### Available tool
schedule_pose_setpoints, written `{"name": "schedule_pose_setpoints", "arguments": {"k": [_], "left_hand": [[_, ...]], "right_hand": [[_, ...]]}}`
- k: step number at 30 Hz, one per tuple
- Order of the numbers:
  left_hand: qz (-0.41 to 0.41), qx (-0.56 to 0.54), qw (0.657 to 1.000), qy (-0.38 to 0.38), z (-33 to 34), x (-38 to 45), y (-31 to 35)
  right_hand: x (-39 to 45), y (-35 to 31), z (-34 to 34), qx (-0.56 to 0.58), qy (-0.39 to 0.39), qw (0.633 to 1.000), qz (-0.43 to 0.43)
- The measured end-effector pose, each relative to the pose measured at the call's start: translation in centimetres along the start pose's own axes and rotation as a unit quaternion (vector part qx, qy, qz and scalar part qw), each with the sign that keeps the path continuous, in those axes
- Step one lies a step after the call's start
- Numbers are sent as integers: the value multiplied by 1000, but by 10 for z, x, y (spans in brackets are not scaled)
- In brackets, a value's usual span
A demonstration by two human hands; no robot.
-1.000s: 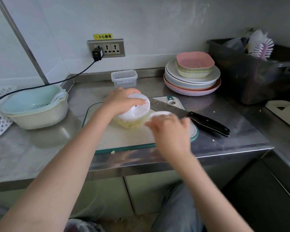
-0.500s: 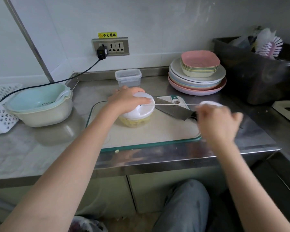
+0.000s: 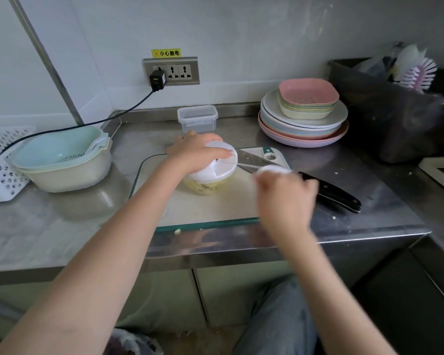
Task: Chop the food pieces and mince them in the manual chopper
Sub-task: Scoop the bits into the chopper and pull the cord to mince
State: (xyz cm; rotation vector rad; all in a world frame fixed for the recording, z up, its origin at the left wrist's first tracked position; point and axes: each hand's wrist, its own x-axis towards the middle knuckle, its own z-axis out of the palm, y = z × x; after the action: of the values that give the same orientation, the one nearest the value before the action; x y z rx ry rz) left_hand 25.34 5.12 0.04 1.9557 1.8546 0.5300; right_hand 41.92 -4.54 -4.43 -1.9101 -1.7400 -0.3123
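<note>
The manual chopper [image 3: 217, 172], a clear bowl with a white lid and yellowish minced food inside, stands on the cutting board [image 3: 208, 208]. My left hand [image 3: 195, 153] rests curled over the lid and holds it down. My right hand [image 3: 286, 196], blurred, grips the white pull handle [image 3: 272, 169] a short way right of the chopper. A thin cord runs from the lid to the handle. A black-handled knife [image 3: 328, 192] lies across the board's right end, partly behind my right hand.
A clear lidded box [image 3: 197, 118] stands behind the chopper. Stacked plates and bowls [image 3: 304, 116] sit at the back right, beside a dark bin [image 3: 395, 111]. A pale colander-in-bowl set [image 3: 62, 157] and a white basket [image 3: 0, 162] are at the left. The counter's front edge is near.
My right hand, which had drawn the handle far out to the right half a second ago, has come back toward the chopper, so the cord is short again. The left hand stays on the lid.
</note>
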Motion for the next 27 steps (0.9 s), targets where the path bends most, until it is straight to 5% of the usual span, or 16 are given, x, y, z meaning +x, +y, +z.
{"name": "schedule_pose_setpoints", "arguments": {"k": [3,7,9,11,14,18,21,27], "left_hand": [[-1,-7,1000,-2,-1,-2,1],[4,7,1000,-3,0,1,-1],[0,16,1000,-4,1,2,-2],[-3,34,999,-6,2,1,-1],[10,-44,999,-24,0,2,-3],[-38,-244,969,16,-2,-2,-22],[-62,-337,936,77,2,-11,-30],[-7,-308,937,165,2,-2,-9]], "right_hand": [[-21,-8,7,4,-30,989,-143],[23,58,-18,5,-7,996,87],[28,39,-16,127,-52,987,78],[17,1,-6,303,-110,946,34],[21,-33,6,498,-75,858,95],[39,-43,21,574,-112,801,125],[52,-37,17,653,-181,723,136],[44,-47,35,596,-143,781,123]]}}
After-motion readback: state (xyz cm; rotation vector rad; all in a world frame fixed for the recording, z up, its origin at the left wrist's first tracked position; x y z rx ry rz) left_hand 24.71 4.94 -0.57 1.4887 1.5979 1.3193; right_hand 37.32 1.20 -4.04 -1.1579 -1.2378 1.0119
